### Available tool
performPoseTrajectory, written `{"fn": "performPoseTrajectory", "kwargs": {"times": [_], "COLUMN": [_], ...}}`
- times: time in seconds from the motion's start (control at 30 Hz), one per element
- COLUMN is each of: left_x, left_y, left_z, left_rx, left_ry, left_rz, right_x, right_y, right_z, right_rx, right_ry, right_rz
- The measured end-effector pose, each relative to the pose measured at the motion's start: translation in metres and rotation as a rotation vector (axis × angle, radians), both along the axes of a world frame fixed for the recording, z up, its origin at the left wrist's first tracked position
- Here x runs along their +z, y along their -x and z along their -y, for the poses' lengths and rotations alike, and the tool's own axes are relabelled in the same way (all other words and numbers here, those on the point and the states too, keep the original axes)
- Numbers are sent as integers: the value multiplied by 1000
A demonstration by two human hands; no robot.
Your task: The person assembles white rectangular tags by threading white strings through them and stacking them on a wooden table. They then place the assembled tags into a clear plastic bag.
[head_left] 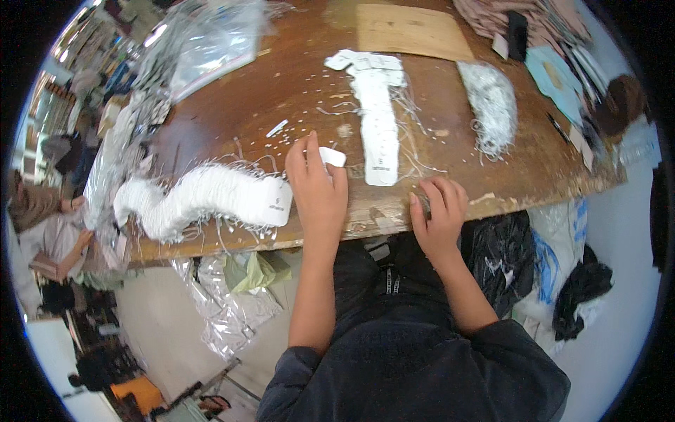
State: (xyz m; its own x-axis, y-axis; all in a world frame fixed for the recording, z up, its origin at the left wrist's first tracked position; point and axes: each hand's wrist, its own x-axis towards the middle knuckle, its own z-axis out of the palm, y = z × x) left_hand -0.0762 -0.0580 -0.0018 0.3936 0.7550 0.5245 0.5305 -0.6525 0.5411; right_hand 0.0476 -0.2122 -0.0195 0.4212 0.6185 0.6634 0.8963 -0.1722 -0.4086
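Observation:
My left hand [318, 188] is over the table near its front edge, with a white hang tag [332, 157] between its thumb and fingers. Just left of it lies a long curving stack of white tags [211, 195] with strings sticking out. My right hand [440, 214] rests at the table edge, fingers loosely bent and thumb apart; I see no clear object in it. Between and beyond the hands runs a fanned row of white tags [380, 126], its loose strings trailing to the right. Farther right is a bundle of white strings [490, 105].
White scraps dot the brown wooden table [281, 91]. Clear plastic bags [218, 46] lie at the far left, a tan board [415, 32] at the back. Folded pinkish cloth [524, 24] and a pen [557, 128] are on the right. Other people sit at the left; bags lie on the floor.

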Motion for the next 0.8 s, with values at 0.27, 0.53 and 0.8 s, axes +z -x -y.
{"fn": "performPoseTrajectory", "kwargs": {"times": [0.27, 0.53, 0.8], "left_x": [-12, -62, -76], "left_y": [-24, -24, -51], "left_z": [93, 225, 286], "left_rx": [-611, -1001, -1250], "left_ry": [-165, 49, -114], "left_rz": [41, -147, -286], "right_x": [-11, -44, -80], "right_y": [3, 48, 83], "right_z": [56, 213, 320], "right_rx": [-78, -331, -477], "right_ry": [-75, 156, 100], "right_rz": [-75, -258, -463]}}
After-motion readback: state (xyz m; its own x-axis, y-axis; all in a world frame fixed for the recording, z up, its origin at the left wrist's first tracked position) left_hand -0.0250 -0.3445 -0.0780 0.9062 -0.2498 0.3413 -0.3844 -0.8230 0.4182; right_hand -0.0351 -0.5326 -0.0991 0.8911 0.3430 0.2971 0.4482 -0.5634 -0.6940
